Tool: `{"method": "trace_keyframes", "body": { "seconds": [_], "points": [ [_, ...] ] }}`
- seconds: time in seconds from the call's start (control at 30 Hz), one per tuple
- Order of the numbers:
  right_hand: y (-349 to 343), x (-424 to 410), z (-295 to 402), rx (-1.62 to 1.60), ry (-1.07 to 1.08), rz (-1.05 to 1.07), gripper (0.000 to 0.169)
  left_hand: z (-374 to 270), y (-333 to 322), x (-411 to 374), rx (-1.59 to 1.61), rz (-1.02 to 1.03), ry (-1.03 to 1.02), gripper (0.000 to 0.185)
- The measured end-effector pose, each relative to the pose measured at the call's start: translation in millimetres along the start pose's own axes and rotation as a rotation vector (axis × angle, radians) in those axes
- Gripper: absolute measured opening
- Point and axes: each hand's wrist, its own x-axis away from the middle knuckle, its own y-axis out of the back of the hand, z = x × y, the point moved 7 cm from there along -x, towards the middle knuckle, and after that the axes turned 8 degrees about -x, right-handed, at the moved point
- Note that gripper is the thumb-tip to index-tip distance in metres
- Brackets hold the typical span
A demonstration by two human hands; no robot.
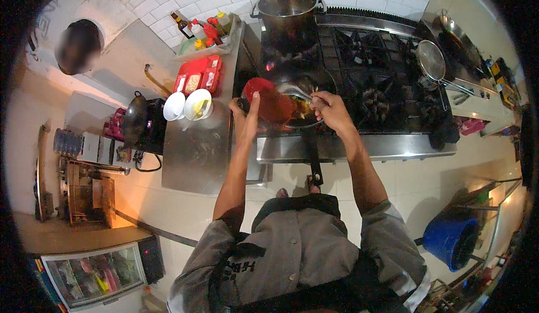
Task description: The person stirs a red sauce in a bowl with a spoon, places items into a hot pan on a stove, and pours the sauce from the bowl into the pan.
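Observation:
My left hand (247, 113) grips a red plastic container (269, 104), thumb on its rim, and holds it tipped over the left side of a frying pan (324, 77). In my right hand (333, 110) is a metal spoon (294, 90), its bowl pointing left and reaching the mouth of the red container. Pieces of yellowish and green food (301, 106) show in the pan below the spoon; the container hides part of them. The pan sits on a burner of the gas stove (370, 94), and its dark handle (313, 161) points towards me.
A tall steel pot (288, 14) stands behind the pan. On the left steel counter (198, 148) are two white bowls (173, 106), a red compartment box (206, 64) and several sauce bottles (210, 31). A strainer (430, 60) lies at the right; a person (78, 47) is at far left.

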Motion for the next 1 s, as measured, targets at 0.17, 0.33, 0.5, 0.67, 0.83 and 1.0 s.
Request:
{"method": "trace_keyframes", "body": {
  "seconds": [0.17, 0.33, 0.5, 0.67, 0.83, 1.0],
  "points": [
    [15.7, -3.2, -8.1, -0.034, 0.002, -0.019, 0.031, -17.8, -14.0, -11.8, -0.203, -0.028, -0.138, 0.099],
    [12.4, -10.5, -6.2, -0.047, 0.037, 0.035, 0.031, -43.4, -18.7, -12.4, -0.469, -0.057, -0.261, 0.098],
    [0.6, -24.4, -5.6, -0.131, 0.052, 0.060, 0.028, -80.2, -35.4, 0.9, -0.714, 0.030, -0.297, 0.096],
    [-2.1, -41.7, -35.7, -0.514, -0.031, -0.021, 0.025, -113.6, -49.7, 11.0, -0.845, -0.034, -0.605, 0.092],
    [4.1, -28.2, -49.3, -0.540, -0.211, 0.079, 0.024, -142.3, -53.6, 21.3, -0.912, -0.008, -0.810, 0.090],
    [15.2, -6.9, 9.1, -0.245, 0.071, 0.083, 0.025, -157.2, -49.6, 10.3, -0.888, -0.027, -0.914, 0.089]
  ]
}}
